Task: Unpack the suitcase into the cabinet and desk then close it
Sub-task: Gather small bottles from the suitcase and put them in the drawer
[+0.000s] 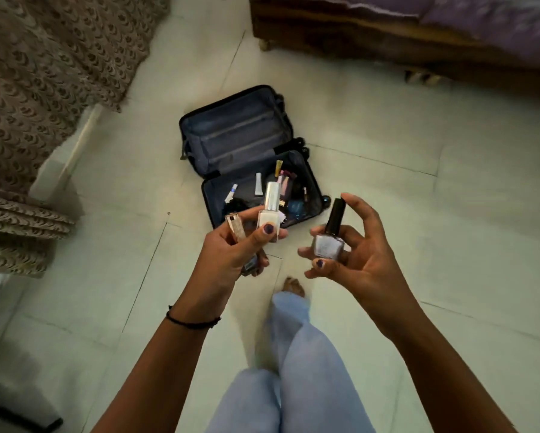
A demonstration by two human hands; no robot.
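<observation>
The suitcase [231, 132] lies open on the floor [387, 214] at 12 o'clock from the hands. Its far half is bare and its near half holds a cluster of small tubes and bottles [285, 185], so unpacking is judged only partly done and closing is not yet due. The left hand [228, 254] grips a white bottle [268, 218] and a gold tube [235, 228], possibly with a third item lower in the fist, while the right hand [365, 264] pinches a grey bottle [328, 243] between thumb and fingers.

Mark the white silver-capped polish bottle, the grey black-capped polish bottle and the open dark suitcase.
white silver-capped polish bottle [268, 219]: head view, glass body.
grey black-capped polish bottle [328, 245]: head view, glass body.
open dark suitcase [231, 132]: head view, upper half's lining.
</observation>
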